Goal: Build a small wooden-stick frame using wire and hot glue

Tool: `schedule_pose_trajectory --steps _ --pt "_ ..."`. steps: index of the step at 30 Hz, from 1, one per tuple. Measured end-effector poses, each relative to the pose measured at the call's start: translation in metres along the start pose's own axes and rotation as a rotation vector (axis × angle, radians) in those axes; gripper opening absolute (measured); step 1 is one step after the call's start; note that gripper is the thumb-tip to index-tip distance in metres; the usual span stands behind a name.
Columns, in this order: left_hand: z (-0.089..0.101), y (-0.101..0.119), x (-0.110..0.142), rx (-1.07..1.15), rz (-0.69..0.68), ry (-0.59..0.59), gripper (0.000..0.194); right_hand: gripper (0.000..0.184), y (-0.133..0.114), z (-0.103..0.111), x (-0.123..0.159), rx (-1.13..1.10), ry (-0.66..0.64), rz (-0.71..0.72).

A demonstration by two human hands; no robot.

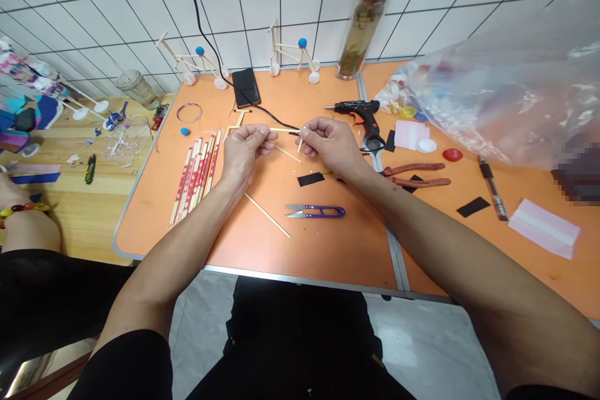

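Note:
My left hand (244,150) pinches a thin wooden stick (284,130) between thumb and fingers. A small T-shaped stick end (241,117) shows behind that hand; whether it is joined to the stick is unclear. At the stick's other end my right hand (329,145) is closed, pinching it, with a short stick piece (299,145) pointing down at its fingertips. Below the hands, a loose stick (268,215) and purple thread snips (316,211) lie on the orange table (300,256). Paper-wrapped chopsticks (194,178) lie left of my left hand.
Two stick bicycle models (293,53) with blue balls stand by the wall, beside a phone (245,87) and tea bottle (370,19). Rightward are a glue gun (359,114), pliers (419,175), a pen (493,187) and a plastic bag (506,87). Another person's arm (30,231) rests at left.

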State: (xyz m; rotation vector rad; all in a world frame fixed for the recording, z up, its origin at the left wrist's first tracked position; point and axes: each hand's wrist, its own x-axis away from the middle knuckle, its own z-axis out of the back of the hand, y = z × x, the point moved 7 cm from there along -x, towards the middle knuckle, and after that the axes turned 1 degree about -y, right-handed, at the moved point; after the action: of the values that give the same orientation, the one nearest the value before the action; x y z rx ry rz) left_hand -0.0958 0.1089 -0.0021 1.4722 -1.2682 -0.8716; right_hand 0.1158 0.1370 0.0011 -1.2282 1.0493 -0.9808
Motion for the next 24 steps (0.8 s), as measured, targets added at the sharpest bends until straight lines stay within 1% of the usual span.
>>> schedule_pose_trajectory --steps 5,9,16,24 --pt "-0.0006 0.0007 0.0006 -0.005 0.01 0.003 0.018 0.023 -0.001 -0.0005 0.0005 0.009 -0.005 0.014" --pt "-0.0008 0.0009 0.0008 -0.014 0.014 0.006 0.019 0.024 -0.0009 -0.0005 0.0003 0.026 -0.007 0.02" --pt "-0.0002 0.0011 0.0007 -0.027 0.012 0.002 0.02 0.021 -0.0003 -0.0008 -0.0001 0.001 -0.018 0.032" --pt "-0.0013 0.0006 0.0024 -0.035 0.024 0.017 0.021 0.026 0.0015 0.0005 -0.001 0.011 -0.016 0.04"
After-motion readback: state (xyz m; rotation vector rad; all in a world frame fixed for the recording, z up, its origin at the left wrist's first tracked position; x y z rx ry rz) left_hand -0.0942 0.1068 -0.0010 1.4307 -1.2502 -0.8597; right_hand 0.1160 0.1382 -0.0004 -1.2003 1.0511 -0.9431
